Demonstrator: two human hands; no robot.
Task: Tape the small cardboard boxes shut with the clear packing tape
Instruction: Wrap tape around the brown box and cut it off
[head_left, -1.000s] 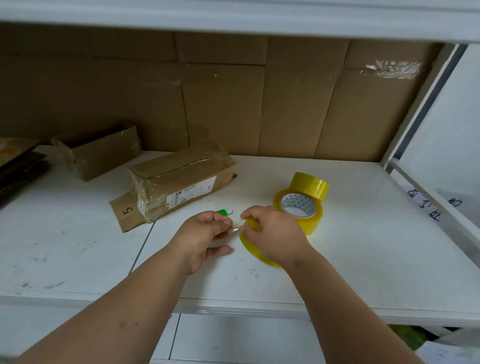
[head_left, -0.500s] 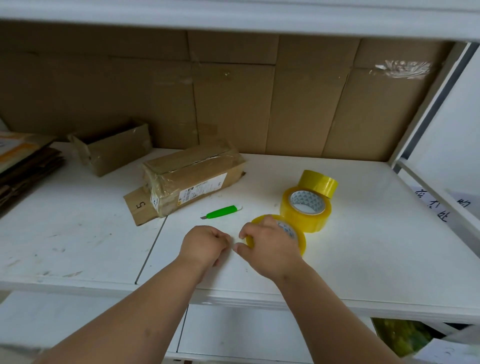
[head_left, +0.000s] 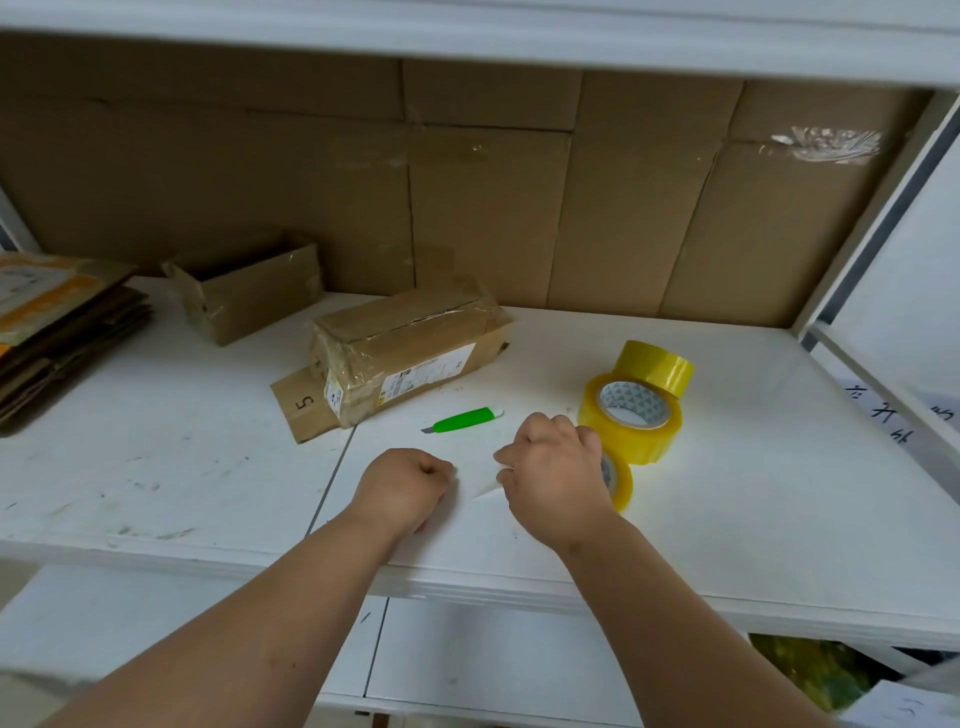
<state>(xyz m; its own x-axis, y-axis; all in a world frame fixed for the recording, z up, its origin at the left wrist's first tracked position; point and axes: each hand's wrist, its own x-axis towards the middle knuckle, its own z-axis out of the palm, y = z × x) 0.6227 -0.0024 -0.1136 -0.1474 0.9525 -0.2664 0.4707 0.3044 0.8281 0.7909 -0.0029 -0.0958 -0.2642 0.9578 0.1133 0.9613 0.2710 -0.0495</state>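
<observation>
Low in the centre of the frame, right hand (head_left: 556, 480) curled over a tape roll (head_left: 618, 483) standing on the white shelf (head_left: 753, 499), fingers wrapped on its rim. Left hand (head_left: 402, 488) just beside, left of centre, closed like a fist; seems to pinch the free end of a clear tape strip (head_left: 480, 486) stretched between both hands, but the pinch itself is hidden, so cannot tell for sure.

Taped long box (head_left: 405, 353) above the hands, centre of frame, lying on a flat card marked 5 (head_left: 301, 405). Open small box (head_left: 249, 291) in the upper left, against the cardboard back wall. Green cutter (head_left: 462, 420) between the long box and the hands. 2 more yellow rolls (head_left: 634, 410) stacked right of centre, touching the held roll or nearly so.

Step in hand, as a judgement: pulling out a length of tape. To do well: keep the strip flat and tight, not letting it fold on itself or stick down to the shelf; hold the roll firm so it does not slide; pull enough to cover 1 seam with some overlap at both ends; then bring the box close before cutting.
</observation>
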